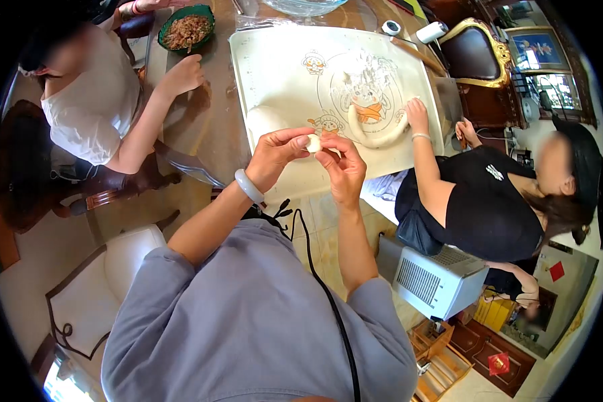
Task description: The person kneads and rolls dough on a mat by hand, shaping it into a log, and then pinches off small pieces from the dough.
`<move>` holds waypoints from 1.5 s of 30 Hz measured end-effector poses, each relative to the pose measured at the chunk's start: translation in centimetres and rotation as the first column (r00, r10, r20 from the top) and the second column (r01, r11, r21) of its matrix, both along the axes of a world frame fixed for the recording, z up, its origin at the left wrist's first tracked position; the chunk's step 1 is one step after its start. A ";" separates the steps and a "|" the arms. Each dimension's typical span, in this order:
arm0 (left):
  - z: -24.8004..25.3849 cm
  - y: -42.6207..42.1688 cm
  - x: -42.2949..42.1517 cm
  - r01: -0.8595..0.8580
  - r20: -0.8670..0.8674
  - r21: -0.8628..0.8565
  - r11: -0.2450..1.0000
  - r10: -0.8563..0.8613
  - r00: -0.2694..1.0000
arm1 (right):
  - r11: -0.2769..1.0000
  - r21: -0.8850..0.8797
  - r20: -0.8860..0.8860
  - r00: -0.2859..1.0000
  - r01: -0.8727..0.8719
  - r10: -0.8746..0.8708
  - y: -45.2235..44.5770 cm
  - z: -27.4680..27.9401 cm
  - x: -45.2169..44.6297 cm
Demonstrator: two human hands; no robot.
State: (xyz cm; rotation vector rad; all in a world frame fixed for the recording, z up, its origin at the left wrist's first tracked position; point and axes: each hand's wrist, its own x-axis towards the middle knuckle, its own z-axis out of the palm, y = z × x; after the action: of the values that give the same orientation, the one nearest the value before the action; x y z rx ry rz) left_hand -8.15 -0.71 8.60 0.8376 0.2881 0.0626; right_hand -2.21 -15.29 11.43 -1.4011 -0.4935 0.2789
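A small piece of white dough is pinched between my two hands, above the near part of the white mat. My left hand, with a pale bangle at its wrist, grips it from the left. From the right, the fingers of my right hand hold its other side. A larger lump of dough lies on the mat beyond my left hand. To the right, a thick curved roll of dough rests on the mat, with a co-worker's hand at its right end.
On the left a person in white sits near a green bowl of filling. At the right a person in black holds a knife. A rolling pin lies across the mat's far right corner; a glass bowl stands beyond.
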 end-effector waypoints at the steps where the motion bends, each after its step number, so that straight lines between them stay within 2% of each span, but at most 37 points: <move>1: 0.0 -0.1 -0.2 -0.004 -0.025 -0.048 0.999 0.003 1.000 | 1.000 -0.008 -0.019 1.000 0.021 -0.022 0.0 0.0 -0.3; 7: 0.7 -0.5 -1.6 0.029 -0.064 -0.057 0.998 -0.033 0.997 | 0.996 -0.040 0.008 0.997 0.075 -0.075 0.7 0.6 -1.8; 10: 1.3 0.0 -2.2 0.050 -0.036 -0.129 0.990 -0.055 0.998 | 0.990 -0.092 0.061 0.993 0.111 -0.106 1.1 0.8 -2.0; 12: 2.2 0.1 -2.7 0.105 -0.023 -0.020 0.994 -0.105 0.994 | 0.982 -0.115 0.102 0.985 0.153 -0.141 1.5 1.1 -2.3; 15: 2.1 0.3 -3.1 0.151 -0.027 0.095 0.984 -0.149 0.988 | 0.995 -0.052 -0.157 0.983 0.089 -0.096 1.0 0.7 -2.7; 21: 1.0 0.3 -3.8 0.175 -0.072 0.123 0.977 -0.167 0.983 | 0.941 -0.277 -0.052 0.975 0.195 -0.218 0.8 0.2 -4.0; 24: 1.1 0.4 -3.9 0.201 -0.073 0.105 0.974 -0.194 0.978 | 0.902 -0.334 0.066 0.961 0.275 -0.269 1.0 0.4 -4.6; 25: 1.3 0.5 -3.9 0.207 -0.069 0.089 0.974 -0.201 0.977 | 0.916 -0.305 0.016 0.963 0.262 -0.270 1.0 0.3 -4.6; 28: 1.8 0.7 -3.9 0.228 -0.068 0.259 0.939 -0.217 0.974 | 0.948 -0.245 -0.120 0.964 0.205 -0.239 0.8 0.0 -4.6; 30: 0.8 0.5 -3.7 0.152 -0.062 0.301 0.942 -0.140 0.988 | 0.958 -0.248 -0.185 0.964 0.144 -0.193 0.7 -0.2 -4.7; 34: -0.7 0.2 -3.4 0.083 -0.072 0.464 0.882 -0.056 0.996 | 0.948 -0.278 -0.171 0.963 0.155 -0.208 1.0 -1.0 -4.7; 37: -1.0 0.9 -2.7 0.221 -0.109 0.562 0.797 -0.193 0.975 | 0.958 -0.236 -0.219 0.952 0.161 -0.214 1.0 -1.9 -4.0; 40: 0.0 1.4 -2.7 0.196 -0.056 0.692 0.695 -0.219 0.974 | 0.957 -0.217 -0.281 0.926 0.193 -0.250 0.4 -3.9 -1.8; 43: -1.5 1.2 -2.1 0.103 -0.067 0.705 0.702 -0.078 0.995 | 0.946 -0.208 -0.351 0.884 0.249 -0.310 -0.1 -7.0 2.7; 45: -2.7 2.0 -2.0 0.142 -0.090 0.724 0.675 -0.111 0.990 | 0.935 -0.206 -0.319 0.884 0.288 -0.343 -0.5 -9.0 7.0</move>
State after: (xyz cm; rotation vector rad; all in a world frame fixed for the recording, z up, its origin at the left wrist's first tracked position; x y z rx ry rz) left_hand -10.17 1.31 5.90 1.6697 0.2364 0.0291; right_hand 4.77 -15.74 2.42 -1.5161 0.0577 0.2961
